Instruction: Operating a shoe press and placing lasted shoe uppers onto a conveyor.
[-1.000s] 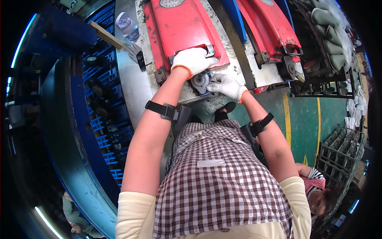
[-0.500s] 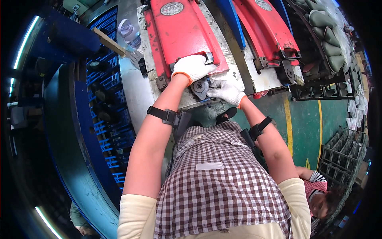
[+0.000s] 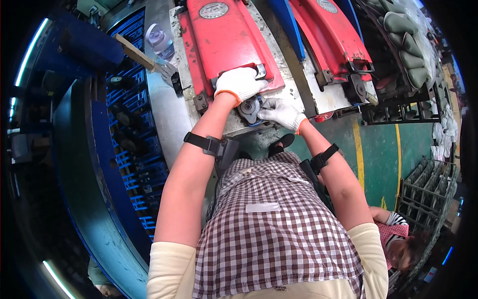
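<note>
My left hand (image 3: pixel 237 83), in a white glove with an orange cuff, is closed over the handle (image 3: pixel 261 72) at the near end of a red machine (image 3: pixel 231 45). Its fingertips are hidden, and only the metal ends of the handle show beside the glove. Just below sits a round grey part (image 3: pixel 248 109) with concentric rings and a pointed tab toward me. My right hand (image 3: pixel 284 114), gloved likewise, pinches the right side of that part, thumb near the tab.
A second red machine (image 3: pixel 331 35) stands to the right, past a blue panel (image 3: pixel 288 25). A clear container (image 3: pixel 160 41) and a glove (image 3: pixel 166 71) lie on the metal surface at left. Grey shoe-shaped pieces (image 3: pixel 412 60) fill a rack at far right. Another person (image 3: pixel 398 239) is at lower right.
The grey part's tab and my right hand look very slightly shifted. Both hands keep their places on the machine; otherwise the view has only moved a little.
</note>
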The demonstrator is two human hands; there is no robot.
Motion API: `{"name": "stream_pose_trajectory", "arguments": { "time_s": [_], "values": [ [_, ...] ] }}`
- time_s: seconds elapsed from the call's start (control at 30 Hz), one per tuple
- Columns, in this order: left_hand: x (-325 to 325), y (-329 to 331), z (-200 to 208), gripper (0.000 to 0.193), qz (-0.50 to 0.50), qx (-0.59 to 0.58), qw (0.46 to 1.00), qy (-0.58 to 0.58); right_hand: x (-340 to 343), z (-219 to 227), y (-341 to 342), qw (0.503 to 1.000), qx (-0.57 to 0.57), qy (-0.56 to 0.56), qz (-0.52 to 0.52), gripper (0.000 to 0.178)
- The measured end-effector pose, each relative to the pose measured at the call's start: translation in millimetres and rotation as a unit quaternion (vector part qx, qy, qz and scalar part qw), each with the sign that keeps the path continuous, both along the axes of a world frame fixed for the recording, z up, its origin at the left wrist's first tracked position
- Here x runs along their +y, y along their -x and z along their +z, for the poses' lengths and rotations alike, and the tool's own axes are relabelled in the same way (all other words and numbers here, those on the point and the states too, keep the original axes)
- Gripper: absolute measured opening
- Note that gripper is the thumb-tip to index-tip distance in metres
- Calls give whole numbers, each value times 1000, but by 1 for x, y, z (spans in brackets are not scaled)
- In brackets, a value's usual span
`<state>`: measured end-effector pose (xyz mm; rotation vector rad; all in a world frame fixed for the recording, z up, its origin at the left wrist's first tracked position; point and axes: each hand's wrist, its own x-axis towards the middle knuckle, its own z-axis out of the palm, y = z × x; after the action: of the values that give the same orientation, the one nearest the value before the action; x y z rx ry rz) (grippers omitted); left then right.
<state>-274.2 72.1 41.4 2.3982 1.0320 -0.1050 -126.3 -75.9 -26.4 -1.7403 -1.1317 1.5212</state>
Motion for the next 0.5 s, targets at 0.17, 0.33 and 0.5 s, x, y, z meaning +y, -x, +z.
{"name": "stream_pose_trajectory", "arguments": {
  "time_s": [0.17,0.33,0.5],
  "values": [
    [-1,2,1,60,4,3,1000,0,0,13,3,1000,-4,28,-2,35],
    [0,1,1,61,0,2,1000,6,1,14,4,1000,-2,17,0,35],
    [0,2,0,59,-5,-4,1000,-15,2,23,5,999,-1,46,3,33]
  ]
}}
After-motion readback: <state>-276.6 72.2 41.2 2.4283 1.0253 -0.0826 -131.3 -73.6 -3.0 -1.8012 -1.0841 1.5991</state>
